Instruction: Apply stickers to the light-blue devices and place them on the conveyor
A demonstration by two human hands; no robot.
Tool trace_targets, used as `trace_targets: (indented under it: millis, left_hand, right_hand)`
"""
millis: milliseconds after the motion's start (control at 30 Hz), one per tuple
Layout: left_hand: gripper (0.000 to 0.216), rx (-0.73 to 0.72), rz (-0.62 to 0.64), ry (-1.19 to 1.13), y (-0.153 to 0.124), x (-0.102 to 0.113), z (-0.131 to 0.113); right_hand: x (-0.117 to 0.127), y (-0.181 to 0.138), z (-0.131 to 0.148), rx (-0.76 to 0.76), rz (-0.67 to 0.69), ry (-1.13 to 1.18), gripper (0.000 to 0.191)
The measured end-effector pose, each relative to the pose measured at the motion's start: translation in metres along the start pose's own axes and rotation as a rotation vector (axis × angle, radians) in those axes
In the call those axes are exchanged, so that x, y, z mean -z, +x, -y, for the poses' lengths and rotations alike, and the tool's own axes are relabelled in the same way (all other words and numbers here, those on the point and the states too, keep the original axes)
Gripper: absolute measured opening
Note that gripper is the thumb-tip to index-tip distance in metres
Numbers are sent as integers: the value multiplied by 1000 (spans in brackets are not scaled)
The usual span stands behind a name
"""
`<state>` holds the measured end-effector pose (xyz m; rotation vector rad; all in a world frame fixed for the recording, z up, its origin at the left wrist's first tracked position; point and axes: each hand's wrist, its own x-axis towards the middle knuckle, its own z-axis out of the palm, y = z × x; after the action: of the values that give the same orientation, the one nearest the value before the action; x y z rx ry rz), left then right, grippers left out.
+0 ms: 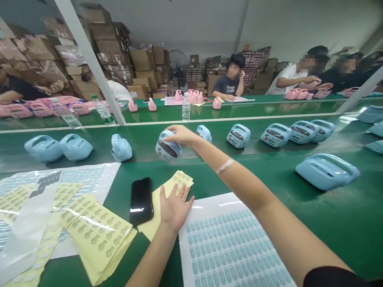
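Note:
My right hand reaches across to the far side of the table and grips a light-blue plastic housing by its top handle. That housing has a dark oval panel and a small printed figure on its front; its lower edge is blurred. My left hand is empty, palm up with the fingers spread, over a yellow sticker sheet. To its left lies a black phone. A white sheet of pale-blue oval stickers spreads out below my right forearm.
More light-blue housings stand along the row, including one at the left and a larger-looking one at the right. Yellow label sheets lie front left. Water bottles stand near the divider; people work with pink housings beyond.

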<state>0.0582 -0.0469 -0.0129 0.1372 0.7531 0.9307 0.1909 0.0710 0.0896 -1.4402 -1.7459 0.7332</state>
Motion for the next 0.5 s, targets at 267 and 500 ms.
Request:
trace_targets:
  millis: [267,500]
  left_hand:
    - [24,-48,-21,-31,7,4,-6]
    - [17,-47,19,-21,6,3,-3]
  right_hand:
    - [-9,59,-20,-230,-65,-355,31]
    - [38,22,-67,-400,-232,-728,41]
